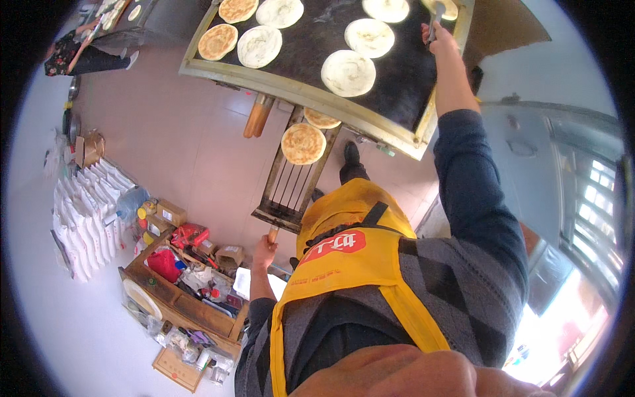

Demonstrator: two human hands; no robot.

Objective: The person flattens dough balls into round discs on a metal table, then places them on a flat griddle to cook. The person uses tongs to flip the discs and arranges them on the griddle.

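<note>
My left hand (pixel 265 251) grips the wooden handle (pixel 273 233) of a metal rack (pixel 293 186), which is pulled out from beneath the griddle. On its bars lies a browned flatbread (pixel 303 144), and another (pixel 321 118) is partly hidden under the griddle's edge. At the griddle's far right corner, my right hand (pixel 440 38) holds a metal tool (pixel 436 21), perhaps tongs or a spatula, over a flatbread (pixel 449 9). The black griddle (pixel 407 74) bears several pale flatbreads (pixel 348 73), with browned ones (pixel 218 42) at its left.
Two wooden handles (pixel 259 116) project below the griddle's front rim (pixel 297 97). A cluttered wooden cabinet (pixel 183 297) stands to the left, beside several white sacks (pixel 92 213). Another person (pixel 82 54) works at the far upper left. A windowed door (pixel 590 198) is on the right.
</note>
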